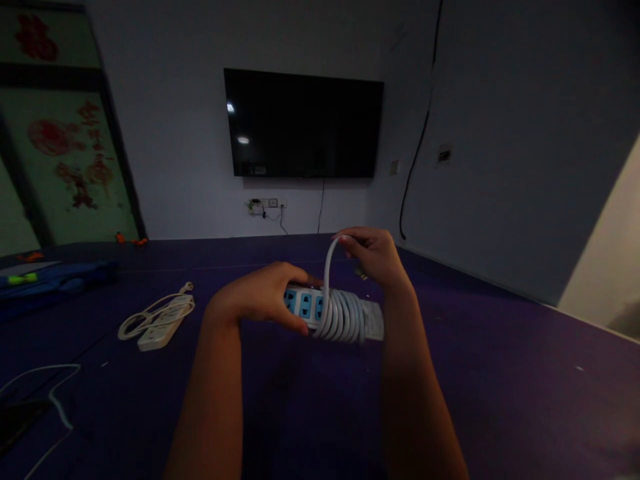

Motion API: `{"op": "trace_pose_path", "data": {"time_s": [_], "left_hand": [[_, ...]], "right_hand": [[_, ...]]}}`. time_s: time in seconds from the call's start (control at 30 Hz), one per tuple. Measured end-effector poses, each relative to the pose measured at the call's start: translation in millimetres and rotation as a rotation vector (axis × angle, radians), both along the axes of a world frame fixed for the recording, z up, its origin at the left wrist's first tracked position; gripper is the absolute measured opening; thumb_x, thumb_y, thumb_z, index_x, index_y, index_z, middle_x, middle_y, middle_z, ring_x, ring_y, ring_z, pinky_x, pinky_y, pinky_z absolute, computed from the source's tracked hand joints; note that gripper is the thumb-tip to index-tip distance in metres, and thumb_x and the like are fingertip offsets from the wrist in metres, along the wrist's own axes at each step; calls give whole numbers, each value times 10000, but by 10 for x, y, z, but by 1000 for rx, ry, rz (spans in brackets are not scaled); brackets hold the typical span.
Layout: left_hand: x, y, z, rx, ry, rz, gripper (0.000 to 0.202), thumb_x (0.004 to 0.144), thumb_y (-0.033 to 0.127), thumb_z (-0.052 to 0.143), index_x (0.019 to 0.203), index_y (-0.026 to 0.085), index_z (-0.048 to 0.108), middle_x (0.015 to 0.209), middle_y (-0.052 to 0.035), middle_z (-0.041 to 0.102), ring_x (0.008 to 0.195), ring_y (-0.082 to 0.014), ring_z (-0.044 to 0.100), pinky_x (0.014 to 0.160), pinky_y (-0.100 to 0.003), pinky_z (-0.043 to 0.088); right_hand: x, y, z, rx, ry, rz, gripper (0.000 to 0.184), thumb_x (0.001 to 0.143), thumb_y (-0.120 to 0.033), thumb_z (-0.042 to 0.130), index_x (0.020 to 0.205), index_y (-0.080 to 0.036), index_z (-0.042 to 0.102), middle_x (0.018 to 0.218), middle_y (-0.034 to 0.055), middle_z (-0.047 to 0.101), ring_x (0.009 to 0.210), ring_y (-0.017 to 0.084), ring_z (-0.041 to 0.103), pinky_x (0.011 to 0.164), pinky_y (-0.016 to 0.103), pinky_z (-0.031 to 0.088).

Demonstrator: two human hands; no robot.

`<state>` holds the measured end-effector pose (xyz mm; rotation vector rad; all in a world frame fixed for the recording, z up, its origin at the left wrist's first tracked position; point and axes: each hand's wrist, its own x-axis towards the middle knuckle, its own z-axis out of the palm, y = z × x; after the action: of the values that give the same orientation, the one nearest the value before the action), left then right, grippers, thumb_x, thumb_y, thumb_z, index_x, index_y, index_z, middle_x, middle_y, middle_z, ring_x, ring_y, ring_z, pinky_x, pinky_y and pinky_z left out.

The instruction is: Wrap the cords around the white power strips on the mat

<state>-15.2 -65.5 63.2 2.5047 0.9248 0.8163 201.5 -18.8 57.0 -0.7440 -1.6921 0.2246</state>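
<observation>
My left hand (263,293) grips the left end of a white power strip (305,305) with blue sockets, held above a dark purple table (310,400). Its white cord (340,313) is coiled in several turns around the strip's body. My right hand (373,257) pinches a loop of that cord just above the strip, fingers closed on it.
A second white power strip (163,327) with a loose cord lies on the table at the left. A thin white cable (47,380) trails at the near left edge. Blue fabric (55,280) lies far left. A black TV (303,123) hangs on the wall ahead.
</observation>
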Motion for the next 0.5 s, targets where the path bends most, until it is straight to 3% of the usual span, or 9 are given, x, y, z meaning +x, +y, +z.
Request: {"op": "trace_pose_path", "data": {"time_s": [0.17,0.27,0.43,0.5], "left_hand": [[-134,-52,43,-175,-46,-63,727,482,202,790,1180,244,594,983,-58,693,849,-233,667,672,-316,522],[-171,-42,43,-267,-110,-87,757,479,186,791,1196,231,551,995,-72,683,872,-241,665,679,-319,524],[-170,-7,30,-333,-252,-145,926,476,146,789,1311,249,403,969,-75,687,829,-237,671,655,-304,531],[-160,14,23,-327,-309,-155,976,484,140,784,1348,248,343,936,-69,689,788,-230,673,626,-291,529]], "right_hand": [[-56,179,-107,-117,95,192,365,731,-495,626,792,-140,688,506,-36,460,486,82,398,479,235,300],[-165,274,-181,-175,142,280,399,720,-537,620,780,-145,665,505,-49,431,476,77,368,464,229,276],[-311,324,-291,-229,101,337,365,764,-536,581,701,-176,581,563,-40,432,499,85,384,469,228,312],[-324,345,-340,-226,1,262,342,835,-501,500,714,-184,552,594,-23,459,514,94,415,483,230,347]]}}
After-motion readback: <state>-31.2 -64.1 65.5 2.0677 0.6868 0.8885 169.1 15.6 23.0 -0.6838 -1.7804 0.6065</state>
